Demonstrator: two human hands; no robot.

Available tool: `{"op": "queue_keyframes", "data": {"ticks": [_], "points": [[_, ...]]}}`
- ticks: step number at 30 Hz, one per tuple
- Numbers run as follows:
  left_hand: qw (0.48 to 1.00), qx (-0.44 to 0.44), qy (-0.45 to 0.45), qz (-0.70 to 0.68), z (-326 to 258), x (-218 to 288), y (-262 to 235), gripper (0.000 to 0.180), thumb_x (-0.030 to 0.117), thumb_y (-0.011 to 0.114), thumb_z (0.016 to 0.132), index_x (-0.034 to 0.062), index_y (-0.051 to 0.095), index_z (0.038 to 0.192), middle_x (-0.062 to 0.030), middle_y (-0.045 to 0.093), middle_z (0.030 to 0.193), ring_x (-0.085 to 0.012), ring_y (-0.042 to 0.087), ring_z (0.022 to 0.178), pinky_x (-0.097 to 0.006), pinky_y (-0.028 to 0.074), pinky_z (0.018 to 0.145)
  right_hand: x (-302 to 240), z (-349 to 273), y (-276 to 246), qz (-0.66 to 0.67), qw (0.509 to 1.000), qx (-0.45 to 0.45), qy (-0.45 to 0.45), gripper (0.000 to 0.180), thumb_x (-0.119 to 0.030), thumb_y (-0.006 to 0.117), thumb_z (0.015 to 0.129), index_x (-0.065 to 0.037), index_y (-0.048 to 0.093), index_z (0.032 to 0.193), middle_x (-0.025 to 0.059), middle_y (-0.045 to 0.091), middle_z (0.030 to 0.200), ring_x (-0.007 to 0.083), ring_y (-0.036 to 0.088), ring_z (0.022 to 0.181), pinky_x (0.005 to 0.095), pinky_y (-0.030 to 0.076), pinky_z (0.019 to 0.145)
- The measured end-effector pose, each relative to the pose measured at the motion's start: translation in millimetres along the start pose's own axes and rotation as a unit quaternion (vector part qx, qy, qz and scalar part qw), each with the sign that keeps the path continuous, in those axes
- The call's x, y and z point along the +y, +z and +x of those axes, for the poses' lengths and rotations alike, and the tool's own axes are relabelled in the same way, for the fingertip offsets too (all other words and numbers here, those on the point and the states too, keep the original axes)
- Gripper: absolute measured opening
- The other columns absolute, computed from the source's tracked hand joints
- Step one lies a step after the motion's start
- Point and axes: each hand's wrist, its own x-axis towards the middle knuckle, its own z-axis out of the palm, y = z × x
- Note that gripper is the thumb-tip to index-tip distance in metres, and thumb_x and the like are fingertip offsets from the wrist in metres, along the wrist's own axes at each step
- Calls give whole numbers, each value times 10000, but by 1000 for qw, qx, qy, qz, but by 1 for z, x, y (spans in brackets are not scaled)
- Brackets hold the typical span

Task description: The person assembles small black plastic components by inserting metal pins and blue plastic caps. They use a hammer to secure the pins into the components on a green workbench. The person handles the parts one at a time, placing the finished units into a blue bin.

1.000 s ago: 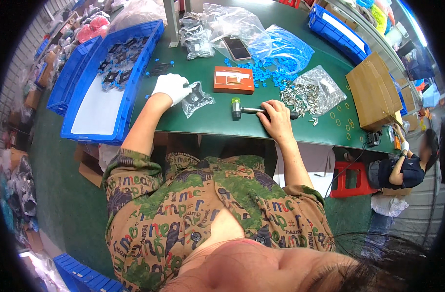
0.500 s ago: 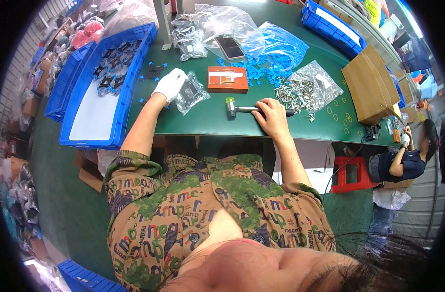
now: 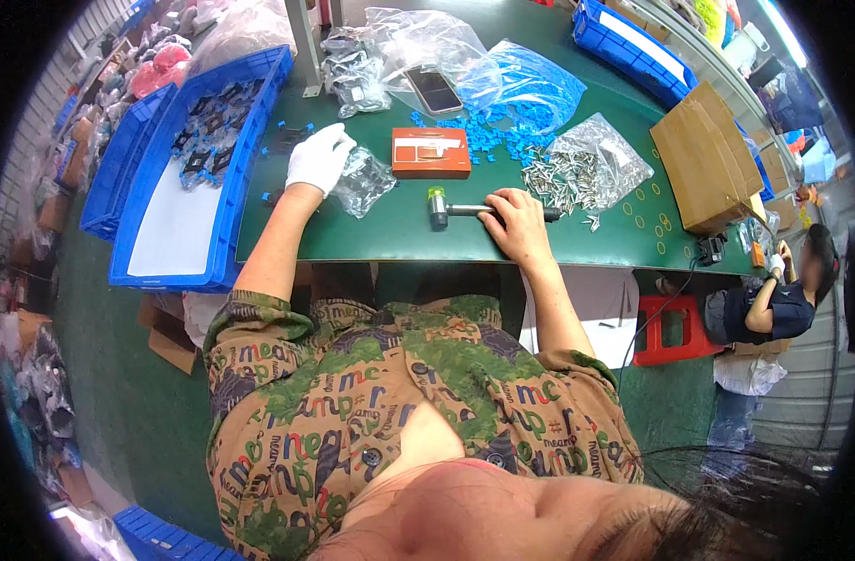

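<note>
Gloved left hand [image 3: 319, 161] — now farther up the green tabletop [image 3: 390, 239], its grip hidden — leaves the near side of a clear plastic bag [image 3: 366, 184] uncovered (contact unclear), while the bare right hand [image 3: 520, 224] keeps hold of the mallet [image 3: 461, 210]

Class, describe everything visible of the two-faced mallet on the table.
The mallet lies on the green tabletop, head leftward. One face, on the far side, is yellow-green; the near one is dark. The slim handle looks metallic near the head, its right end black. The right hand's grip covers part of it.
</note>
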Motion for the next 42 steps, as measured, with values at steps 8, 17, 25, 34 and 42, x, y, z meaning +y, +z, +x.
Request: {"op": "queue_keyframes", "data": {"ticks": [8, 17, 25, 34, 42], "points": [[968, -174, -35, 179, 1, 40, -27, 399, 500, 627, 938, 148, 810, 975, -102, 762, 1055, -321, 721, 993, -429, 550, 894, 0, 0, -2, 1, 1000, -10, 9, 288, -270, 759, 894, -71, 721, 1099, 83, 670, 1175, 288, 592, 1178, 440, 433, 1001], [983, -68, 45, 165, 3, 1, 1, 249, 346, 654, 933, 115, 745, 918, -125, 718, 950, -339, 695, 935, -442, 546, 844, 0, 1, -1, 4, 1000, 2, -4, 289, -275, 762, 886, -74, 721, 1088, 82, 671, 1146, 287, 603, 1159, 444, 440, 990], [933, -125, -160, -298, -4, 2, -6, 241, 289, 526, 1059, 74, 600, 1137, -124, 717, 1014, -197, 726, 870, -354, 545, 767, 1, 1, -1, 6, 1000, -4, 0, 271, -264, 758, 891, -71, 722, 1077, 78, 675, 1144, 284, 603, 1158, 438, 444, 981], [981, -60, -109, -147, 7, -23, 16, 298, 370, 523, 1039, 102, 609, 1139, -160, 726, 1031, -345, 704, 956, -435, 521, 864, -2, 3, 0, 3, 1000, -9, -2, 278, -279, 745, 902, -76, 725, 1091, 79, 673, 1155, 281, 600, 1170, 434, 436, 993], [879, 42, -174, -441, 28, 7, -19, 247, 256, 528, 1059, 43, 616, 1147, -108, 745, 1034, -175, 711, 778, -301, 543, 677, -3, 1, 0, -4, 1000, -4, 2, 277, -272, 751, 894, -88, 720, 1099, 75, 666, 1147, 287, 596, 1171, 446, 437, 991]]}}
